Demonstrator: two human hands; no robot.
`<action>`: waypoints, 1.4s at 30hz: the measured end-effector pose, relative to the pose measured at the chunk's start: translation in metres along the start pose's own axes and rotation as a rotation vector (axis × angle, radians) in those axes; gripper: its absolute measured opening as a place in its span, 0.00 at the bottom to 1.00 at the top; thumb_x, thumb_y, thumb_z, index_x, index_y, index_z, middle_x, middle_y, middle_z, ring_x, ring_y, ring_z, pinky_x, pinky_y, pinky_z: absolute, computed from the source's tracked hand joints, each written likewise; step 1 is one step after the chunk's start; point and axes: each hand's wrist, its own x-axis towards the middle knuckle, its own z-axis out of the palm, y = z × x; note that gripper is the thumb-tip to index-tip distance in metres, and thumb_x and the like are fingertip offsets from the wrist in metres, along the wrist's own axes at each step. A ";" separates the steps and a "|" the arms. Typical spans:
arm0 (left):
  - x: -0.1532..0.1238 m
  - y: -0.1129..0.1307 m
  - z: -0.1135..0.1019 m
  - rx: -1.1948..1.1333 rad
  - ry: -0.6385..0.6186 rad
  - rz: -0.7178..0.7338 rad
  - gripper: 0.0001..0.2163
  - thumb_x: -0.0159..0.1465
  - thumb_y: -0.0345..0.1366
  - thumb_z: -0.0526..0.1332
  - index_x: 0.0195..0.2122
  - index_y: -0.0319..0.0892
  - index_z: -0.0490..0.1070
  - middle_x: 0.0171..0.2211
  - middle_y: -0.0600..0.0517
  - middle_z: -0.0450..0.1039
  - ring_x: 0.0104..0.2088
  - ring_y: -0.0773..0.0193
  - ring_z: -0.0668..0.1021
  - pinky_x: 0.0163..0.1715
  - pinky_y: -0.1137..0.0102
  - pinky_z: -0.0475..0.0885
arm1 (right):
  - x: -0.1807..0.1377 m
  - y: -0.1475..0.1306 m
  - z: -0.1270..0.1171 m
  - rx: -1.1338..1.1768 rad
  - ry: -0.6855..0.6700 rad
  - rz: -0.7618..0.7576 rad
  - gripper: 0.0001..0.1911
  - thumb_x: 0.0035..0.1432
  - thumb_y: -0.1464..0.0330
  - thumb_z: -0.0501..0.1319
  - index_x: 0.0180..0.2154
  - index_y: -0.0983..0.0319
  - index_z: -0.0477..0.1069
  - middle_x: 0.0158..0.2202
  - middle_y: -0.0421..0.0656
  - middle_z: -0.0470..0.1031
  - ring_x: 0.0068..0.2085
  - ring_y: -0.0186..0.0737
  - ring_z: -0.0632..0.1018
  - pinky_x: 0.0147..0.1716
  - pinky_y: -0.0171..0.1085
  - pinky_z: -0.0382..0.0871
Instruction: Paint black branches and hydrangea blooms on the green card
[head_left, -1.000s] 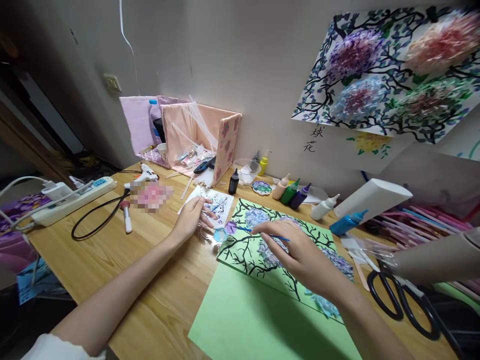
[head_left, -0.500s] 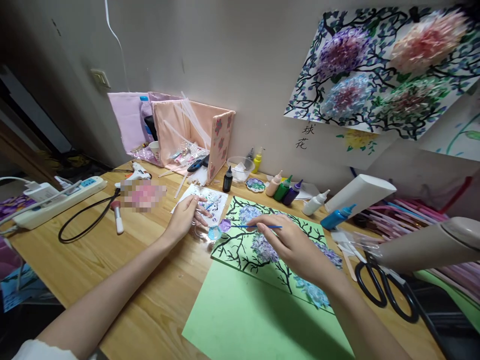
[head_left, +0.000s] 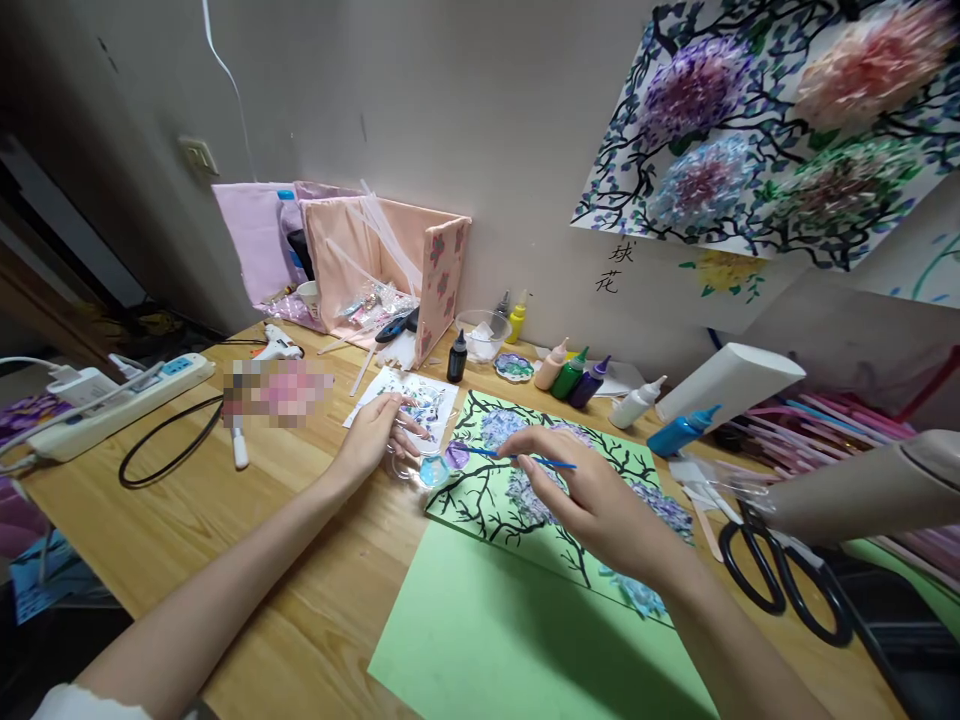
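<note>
My right hand [head_left: 581,490] pinches a thin blue paintbrush [head_left: 559,462] over a green sheet painted with black branches and purple-blue flowers [head_left: 487,495]. The brush tip points left at purple paint on a clear plastic palette [head_left: 439,465] lying at the painting's left edge. My left hand [head_left: 375,435] rests with curled fingers on that palette's left side, beside a small paint-smeared white paper [head_left: 424,400]. A plain green sheet [head_left: 487,640] lies nearer to me.
Small paint bottles [head_left: 570,375] and a blue bottle [head_left: 679,432] stand along the wall. Black scissors [head_left: 780,575] lie at right beside a beige tube [head_left: 855,495]. A power strip [head_left: 112,395], black cable [head_left: 169,450], glue gun [head_left: 277,345] and pink fabric box [head_left: 382,265] sit at left.
The view has shifted slightly. My right hand and the brush keep working at the purple paint on the palette with small movements; my left hand stays on the palette.
</note>
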 end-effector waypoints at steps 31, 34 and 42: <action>0.002 -0.001 0.000 -0.016 0.001 -0.012 0.16 0.62 0.47 0.52 0.39 0.38 0.62 0.21 0.50 0.75 0.15 0.66 0.75 0.12 0.78 0.65 | -0.002 -0.003 -0.006 -0.103 -0.058 -0.038 0.12 0.64 0.68 0.46 0.40 0.56 0.68 0.37 0.43 0.74 0.38 0.41 0.73 0.37 0.42 0.66; 0.002 -0.001 0.000 -0.009 0.000 -0.017 0.15 0.62 0.46 0.51 0.39 0.38 0.62 0.21 0.50 0.75 0.15 0.65 0.75 0.12 0.78 0.65 | -0.002 -0.004 -0.008 -0.097 -0.030 -0.063 0.13 0.64 0.69 0.46 0.40 0.57 0.68 0.36 0.43 0.74 0.38 0.40 0.72 0.37 0.41 0.64; 0.000 0.001 -0.001 0.017 -0.006 -0.009 0.15 0.62 0.45 0.50 0.39 0.38 0.62 0.21 0.49 0.75 0.16 0.65 0.76 0.13 0.78 0.65 | -0.002 -0.003 -0.007 -0.111 -0.028 -0.029 0.13 0.64 0.69 0.46 0.41 0.57 0.68 0.36 0.43 0.74 0.38 0.41 0.71 0.36 0.41 0.63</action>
